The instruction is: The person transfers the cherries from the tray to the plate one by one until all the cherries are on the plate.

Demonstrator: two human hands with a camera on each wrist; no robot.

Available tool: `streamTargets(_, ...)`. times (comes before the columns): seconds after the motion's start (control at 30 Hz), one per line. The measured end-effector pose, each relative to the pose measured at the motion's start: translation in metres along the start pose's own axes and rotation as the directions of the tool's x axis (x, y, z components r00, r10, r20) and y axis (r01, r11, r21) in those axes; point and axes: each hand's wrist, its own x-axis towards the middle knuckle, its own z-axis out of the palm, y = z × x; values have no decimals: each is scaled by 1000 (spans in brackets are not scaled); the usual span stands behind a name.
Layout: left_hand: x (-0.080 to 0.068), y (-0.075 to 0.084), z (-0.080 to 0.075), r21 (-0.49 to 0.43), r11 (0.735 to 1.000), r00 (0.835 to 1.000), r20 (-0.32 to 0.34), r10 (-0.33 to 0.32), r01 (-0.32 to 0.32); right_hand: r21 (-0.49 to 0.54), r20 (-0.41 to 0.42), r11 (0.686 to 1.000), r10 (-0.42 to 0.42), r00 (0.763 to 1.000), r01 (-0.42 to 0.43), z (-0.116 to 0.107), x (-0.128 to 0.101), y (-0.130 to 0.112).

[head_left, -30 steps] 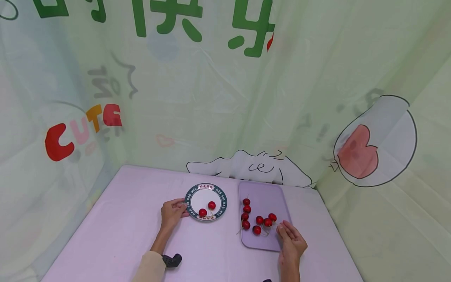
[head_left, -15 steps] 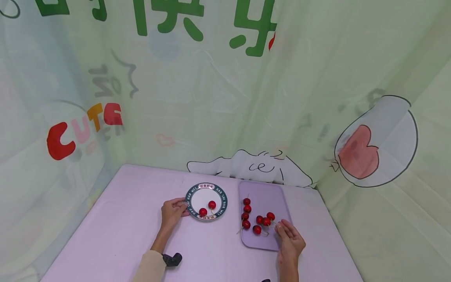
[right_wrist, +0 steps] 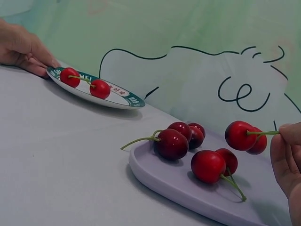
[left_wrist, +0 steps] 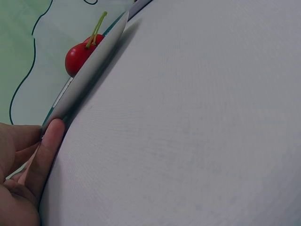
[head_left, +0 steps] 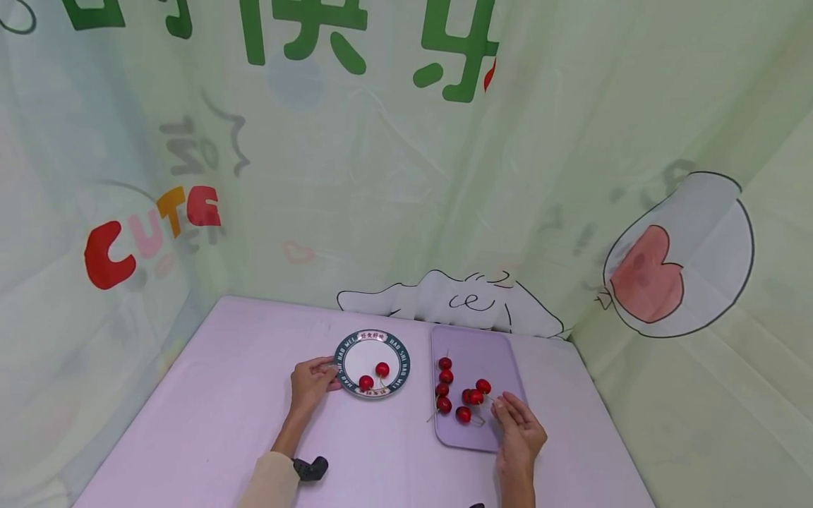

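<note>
My left hand (head_left: pixel 311 384) pinches the left rim of a round white plate (head_left: pixel 363 356) with a dark green lettered border. On that plate lies a pair of red cherries (right_wrist: pixel 100 89) joined by green stems. My right hand (head_left: pixel 522 432) pinches the green stems of another cherry pair (right_wrist: pixel 239 135) between thumb and fingers. In the right wrist view this pair hangs above a light purple tray (head_left: pixel 485 346). Two more cherries (right_wrist: pixel 208 166) lie on the tray beneath it. Along the tray's left edge runs a row of several darker cherries (head_left: pixel 446 377).
A pale pink-white tabletop (head_left: pixel 254 367) carries both plate and tray, with bare cloth between them. Behind stands a printed curtain (head_left: pixel 381 176), which also closes off both sides. A black strap piece (head_left: pixel 310 469) sits at the left wrist.
My right hand has shifted slightly left over the tray, and the cherry pair it holds has moved left with it. The left hand and plate stay in place.
</note>
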Motion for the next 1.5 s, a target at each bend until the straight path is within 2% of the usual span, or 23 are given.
streamTargets(0.2,-1,-1,1,1,1000,1000,2,8,-8,2,28,1000,-10,1000,10,1,-2,-1)
streamTargets(0.37,0,-3,1,7,1000,1000,-3,-4,4,-39,34,999,-19,999,20,2,-1,1)
streamTargets(0.57,1,-2,1,11,1000,1000,-9,8,-8,-64,57,998,3,998,0,7,-4,2)
streamTargets(0.8,0,2,1,15,1000,1000,-1,-3,3,-20,95,999,-30,995,32,14,-12,-2)
streamTargets(1.0,0,0,1,28,1000,1000,-1,-6,6,7,114,999,-39,993,38,14,-13,0)
streamTargets(1.27,1,-1,1,28,1000,1000,-5,-11,11,-61,135,998,-25,991,34,21,-18,-2)
streamTargets(1.5,5,-7,1,15,1000,1000,-4,-17,17,-105,134,994,-16,991,31,24,-20,5)
